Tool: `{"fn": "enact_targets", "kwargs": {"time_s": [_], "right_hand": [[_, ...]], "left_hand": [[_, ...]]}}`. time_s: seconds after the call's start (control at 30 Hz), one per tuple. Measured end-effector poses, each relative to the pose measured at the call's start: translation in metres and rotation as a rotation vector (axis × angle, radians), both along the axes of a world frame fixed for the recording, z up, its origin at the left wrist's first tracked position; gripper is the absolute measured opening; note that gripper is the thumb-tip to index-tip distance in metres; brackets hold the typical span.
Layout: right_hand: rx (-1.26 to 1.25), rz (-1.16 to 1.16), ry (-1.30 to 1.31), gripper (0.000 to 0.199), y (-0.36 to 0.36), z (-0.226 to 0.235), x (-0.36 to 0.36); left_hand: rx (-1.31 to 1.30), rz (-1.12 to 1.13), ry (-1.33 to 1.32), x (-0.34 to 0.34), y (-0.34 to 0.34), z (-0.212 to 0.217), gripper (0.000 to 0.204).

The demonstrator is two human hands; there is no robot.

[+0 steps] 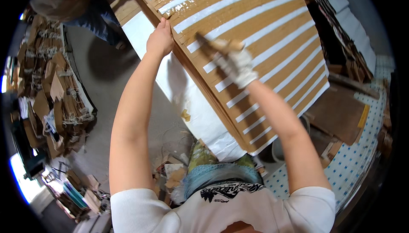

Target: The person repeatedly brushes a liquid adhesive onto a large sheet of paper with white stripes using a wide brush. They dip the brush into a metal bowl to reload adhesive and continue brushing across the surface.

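Note:
A wide stack of brown cardboard sheets point(238, 13) fans out in steps before me, with white strips point(272, 28) showing between the brown bands. Its upper part shines as if wet. My left hand point(161, 40) is bare, its fingers pressed together on the stack's left edge, by a small raised corner. Over the lower left of the bands, my right hand point(235, 66), in a white glove, grips a brush point(208, 45) with a wooden-looking handle. Motion blurs the brush, and I cannot tell whether its end touches the cardboard.
White sheeting point(194, 101) lies under the stack's left side. Another person point(70, 2) stands at the upper left. Bundled cardboard pieces point(55, 83) are piled at the left, scraps point(174, 173) lie near my legs. A bucket point(279, 150) and brown board point(341, 113) are at the right.

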State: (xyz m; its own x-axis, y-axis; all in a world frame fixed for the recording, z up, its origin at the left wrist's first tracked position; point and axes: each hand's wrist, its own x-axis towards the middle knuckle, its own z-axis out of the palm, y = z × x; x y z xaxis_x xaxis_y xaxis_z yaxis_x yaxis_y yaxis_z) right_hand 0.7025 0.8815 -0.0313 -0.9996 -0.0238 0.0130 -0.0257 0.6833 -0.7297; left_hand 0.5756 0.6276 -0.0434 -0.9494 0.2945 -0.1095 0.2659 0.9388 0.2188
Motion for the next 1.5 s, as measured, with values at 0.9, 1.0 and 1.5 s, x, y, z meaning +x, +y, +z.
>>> {"fn": "enact_targets", "kwargs": {"time_s": [0.9, 1.0, 1.5], "right_hand": [[-0.19, -0.031, -0.191, 0.029, 0.081, 0.01, 0.029], [-0.151, -0.301, -0.133, 0.056, 0.209, -0.018, -0.01], [-0.223, -0.191, -0.331, 0.079, 0.324, 0.027, -0.047]], "left_hand": [[-0.36, 0.068, -0.137, 0.008, 0.054, 0.039, 0.129], [-0.375, 0.032, -0.053, 0.009, 0.054, 0.034, 0.128], [-0.657, 0.042, -0.136, 0.004, 0.083, 0.049, 0.127]]}}
